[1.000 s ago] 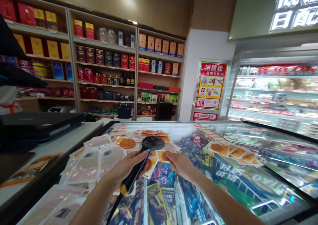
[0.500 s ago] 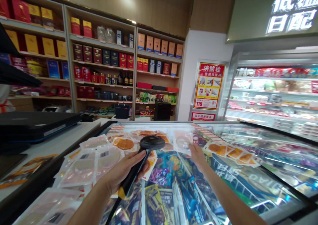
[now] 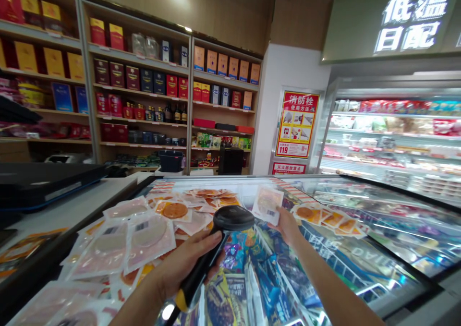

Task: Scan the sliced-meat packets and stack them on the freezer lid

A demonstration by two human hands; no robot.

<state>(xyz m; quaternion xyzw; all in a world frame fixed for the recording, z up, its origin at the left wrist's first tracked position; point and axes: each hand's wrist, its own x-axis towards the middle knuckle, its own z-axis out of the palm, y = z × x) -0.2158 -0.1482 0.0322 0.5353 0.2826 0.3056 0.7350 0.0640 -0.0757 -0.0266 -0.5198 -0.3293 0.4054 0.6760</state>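
My left hand is wrapped round the handle of a black barcode scanner with a yellow patch near its base. Between the fingers of my right hand is a flat clear packet with a pale round slice inside and a small barcode at its lower corner. The scanner head is just left of this packet, apart from it. Beside my left hand, pale sealed packets lie overlapping on the freezer's glass top. Packets with orange round patties lie behind them, and a fanned row of orange packets lies to the right.
Under the glass lid, the chest freezer holds blue and yellow bags. A black flat device sits on the counter at left. Shelves of boxed goods line the back wall, and a lit refrigerated display stands at right.
The packet in my right hand has tilted up, and its barcode shows now. The scanner has shifted slightly right and closer to me. My view has turned a little to the right.
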